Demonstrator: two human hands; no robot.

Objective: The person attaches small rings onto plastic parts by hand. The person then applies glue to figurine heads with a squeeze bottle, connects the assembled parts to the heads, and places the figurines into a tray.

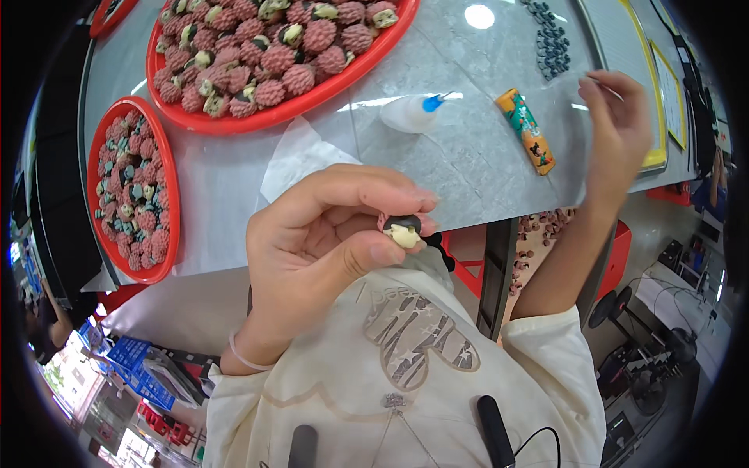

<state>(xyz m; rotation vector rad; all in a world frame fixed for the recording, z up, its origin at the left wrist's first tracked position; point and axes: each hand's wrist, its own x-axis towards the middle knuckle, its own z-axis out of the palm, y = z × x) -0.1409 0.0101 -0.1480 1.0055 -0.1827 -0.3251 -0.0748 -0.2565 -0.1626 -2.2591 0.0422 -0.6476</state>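
My left hand [312,242] is closed in a pinch around a small figurine [403,230], held above my lap just off the table's near edge. The figurine is cream at the front, black above, with pink behind; the fingers cover part of it. To the right, my right hand [620,129] is raised over the table's right side, slightly blurred. Its fingers are loosely bent and apart, and I see nothing in them. Beyond its fingertips lie several small dark blue-grey pieces [552,51] in a strip on the table.
A large red tray [265,125] of pink bumpy figurines stands at the back left, a smaller red tray [173,210] at the far left. On the grey table [460,171] are a white squeeze bottle [406,115], an orange-and-green tube [527,132] and white paper [300,156].
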